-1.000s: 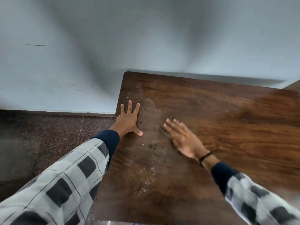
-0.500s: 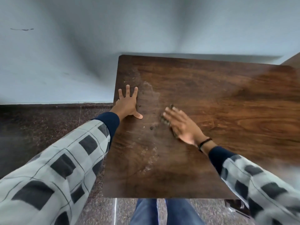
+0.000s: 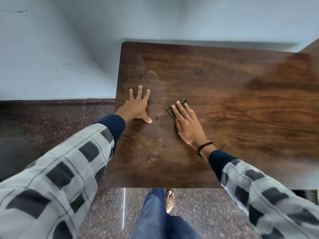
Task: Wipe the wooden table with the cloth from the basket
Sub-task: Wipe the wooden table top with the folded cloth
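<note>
While the person stands at the near edge of the wooden table (image 3: 224,104), the head camera shows both hands flat on its top. The right hand (image 3: 187,125) presses a small dark cloth (image 3: 181,104) onto the wood, fingers straight and close together on it; only the far part of the cloth shows. The left hand (image 3: 138,107) lies near the left edge, fingers spread apart, holding nothing. Pale dusty marks (image 3: 155,78) lie between and beyond the hands.
</note>
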Available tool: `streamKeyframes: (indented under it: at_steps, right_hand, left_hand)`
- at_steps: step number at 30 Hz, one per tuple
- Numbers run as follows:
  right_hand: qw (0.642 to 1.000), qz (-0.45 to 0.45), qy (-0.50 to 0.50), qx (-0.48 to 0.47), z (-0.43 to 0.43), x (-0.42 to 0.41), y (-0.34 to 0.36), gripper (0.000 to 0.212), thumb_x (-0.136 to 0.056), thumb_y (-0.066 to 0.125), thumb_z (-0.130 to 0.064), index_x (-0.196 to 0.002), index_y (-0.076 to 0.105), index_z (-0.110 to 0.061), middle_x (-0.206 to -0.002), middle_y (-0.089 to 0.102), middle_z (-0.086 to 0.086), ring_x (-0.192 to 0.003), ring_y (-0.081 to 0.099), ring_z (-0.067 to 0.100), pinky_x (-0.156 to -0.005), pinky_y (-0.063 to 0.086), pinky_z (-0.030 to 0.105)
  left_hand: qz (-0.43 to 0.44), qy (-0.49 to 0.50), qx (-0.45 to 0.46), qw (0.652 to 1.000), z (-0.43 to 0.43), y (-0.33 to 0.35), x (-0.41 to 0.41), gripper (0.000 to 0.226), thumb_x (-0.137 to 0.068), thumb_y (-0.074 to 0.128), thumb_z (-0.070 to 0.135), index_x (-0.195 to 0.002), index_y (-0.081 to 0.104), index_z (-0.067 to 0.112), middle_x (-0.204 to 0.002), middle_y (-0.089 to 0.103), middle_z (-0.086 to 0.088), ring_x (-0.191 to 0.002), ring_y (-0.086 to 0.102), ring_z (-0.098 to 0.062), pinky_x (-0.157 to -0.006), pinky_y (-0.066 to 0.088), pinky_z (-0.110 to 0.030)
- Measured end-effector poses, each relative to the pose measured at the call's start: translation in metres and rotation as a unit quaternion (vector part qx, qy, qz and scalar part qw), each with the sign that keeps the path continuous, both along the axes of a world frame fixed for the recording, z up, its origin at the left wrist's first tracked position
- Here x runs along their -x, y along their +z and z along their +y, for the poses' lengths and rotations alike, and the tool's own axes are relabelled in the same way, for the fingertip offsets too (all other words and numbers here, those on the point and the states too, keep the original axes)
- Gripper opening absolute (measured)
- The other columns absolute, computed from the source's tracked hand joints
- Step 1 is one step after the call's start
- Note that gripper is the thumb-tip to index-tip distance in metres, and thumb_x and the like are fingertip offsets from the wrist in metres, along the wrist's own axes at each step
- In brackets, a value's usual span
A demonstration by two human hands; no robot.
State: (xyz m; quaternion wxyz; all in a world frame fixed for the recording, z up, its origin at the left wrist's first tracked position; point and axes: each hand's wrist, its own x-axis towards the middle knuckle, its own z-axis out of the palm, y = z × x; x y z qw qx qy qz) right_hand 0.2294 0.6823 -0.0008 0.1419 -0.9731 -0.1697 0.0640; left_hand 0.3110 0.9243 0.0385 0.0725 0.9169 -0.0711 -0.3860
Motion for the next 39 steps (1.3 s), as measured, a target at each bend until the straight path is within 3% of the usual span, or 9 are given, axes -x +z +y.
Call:
streamKeyframes:
  at_steps: [5, 8, 15, 22, 28, 31, 35, 37, 39]
  right_hand:
    - [0.98, -0.012, 0.199, -0.013, -0.002, 0.129, -0.005, 0.06, -0.102, 0.045, -0.024, -0.159, 0.025, -0.022, -0.167, 0.016, 0.0, -0.155, 0.011, 0.025, -0.124, 0.018, 0.044]
    - [0.952, 0.013, 0.305, 0.02, -0.018, 0.113, -0.006, 0.062, -0.103, 0.041, -0.029, -0.161, 0.018, -0.028, -0.168, 0.01, -0.004, -0.155, 0.005, 0.021, -0.126, 0.011, 0.043]
    - [0.999, -0.001, 0.004, -0.032, 0.014, 0.098, -0.004, 0.06, -0.099, 0.036, -0.025, -0.158, 0.03, -0.018, -0.166, 0.022, 0.005, -0.153, 0.015, 0.031, -0.119, 0.026, 0.053]
    - [0.93, -0.014, 0.366, 0.029, -0.028, 0.154, -0.01, 0.059, -0.104, 0.042, -0.032, -0.159, 0.022, -0.028, -0.167, 0.014, -0.003, -0.155, 0.007, 0.021, -0.126, 0.013, 0.045]
    - [0.996, -0.025, -0.064, -0.049, 0.015, 0.167, -0.011, 0.063, -0.096, 0.042, -0.019, -0.157, 0.031, -0.017, -0.166, 0.022, 0.005, -0.153, 0.016, 0.031, -0.119, 0.028, 0.054]
    - [0.996, -0.026, 0.078, -0.037, 0.049, 0.22, -0.017, 0.062, -0.099, 0.042, -0.025, -0.159, 0.027, -0.02, -0.167, 0.017, 0.004, -0.155, 0.01, 0.027, -0.121, 0.024, 0.05]
    - [0.932, -0.005, 0.363, -0.002, 0.023, 0.163, -0.014, 0.06, -0.102, 0.048, -0.03, -0.158, 0.026, -0.031, -0.166, 0.019, -0.006, -0.155, 0.009, 0.02, -0.125, 0.016, 0.046]
    - [0.928, -0.005, 0.372, 0.035, 0.009, 0.113, -0.011, 0.063, -0.1, 0.047, -0.026, -0.158, 0.024, -0.031, -0.167, 0.017, -0.007, -0.155, 0.008, 0.021, -0.125, 0.013, 0.048]
    - [0.972, -0.009, 0.236, 0.01, 0.003, 0.084, -0.007, 0.062, -0.099, 0.042, -0.022, -0.159, 0.027, -0.026, -0.167, 0.02, -0.002, -0.154, 0.013, 0.025, -0.123, 0.021, 0.051]
  left_hand:
    - [-0.015, 0.013, 0.009, 1.0, 0.001, 0.003, 0.008, 0.136, -0.072, 0.083, 0.053, -0.157, -0.018, 0.023, -0.161, -0.033, -0.008, -0.145, -0.023, -0.049, -0.117, 0.013, -0.064]
    - [-0.029, 0.011, 0.013, 0.999, 0.008, 0.0, 0.012, 0.126, -0.078, 0.077, 0.057, -0.158, -0.015, 0.023, -0.163, -0.028, -0.007, -0.146, -0.022, -0.047, -0.119, 0.012, -0.062]
    - [0.004, -0.014, 0.0, 1.0, 0.023, -0.004, 0.06, 0.141, -0.065, 0.081, 0.065, -0.157, -0.019, 0.028, -0.16, -0.034, -0.004, -0.146, -0.025, -0.044, -0.116, 0.009, -0.065]
    - [-0.008, -0.029, -0.005, 1.0, 0.025, -0.007, 0.064, 0.146, -0.064, 0.089, 0.052, -0.155, -0.022, 0.028, -0.159, -0.037, -0.004, -0.146, -0.025, -0.045, -0.116, 0.011, -0.065]
    - [-0.005, -0.017, -0.004, 1.0, 0.025, -0.005, 0.068, 0.146, -0.063, 0.09, 0.05, -0.155, -0.022, 0.03, -0.159, -0.036, -0.002, -0.146, -0.026, -0.043, -0.117, 0.01, -0.064]
    - [-0.007, -0.014, 0.0, 1.0, 0.027, -0.006, 0.066, 0.146, -0.062, 0.09, 0.05, -0.155, -0.021, 0.031, -0.159, -0.037, -0.001, -0.146, -0.026, -0.042, -0.117, 0.01, -0.064]
    - [-0.014, -0.022, 0.007, 1.0, 0.029, -0.006, 0.066, 0.146, -0.063, 0.09, 0.051, -0.156, -0.02, 0.031, -0.16, -0.035, -0.002, -0.146, -0.025, -0.043, -0.116, 0.01, -0.064]
    - [-0.013, -0.027, 0.008, 1.0, 0.028, -0.003, 0.066, 0.144, -0.064, 0.089, 0.05, -0.156, -0.02, 0.03, -0.16, -0.035, -0.002, -0.146, -0.025, -0.043, -0.117, 0.01, -0.064]
    - [0.0, -0.032, 0.004, 0.999, 0.031, 0.0, 0.065, 0.143, -0.065, 0.089, 0.048, -0.156, -0.021, 0.031, -0.16, -0.035, -0.001, -0.146, -0.025, -0.041, -0.117, 0.011, -0.063]
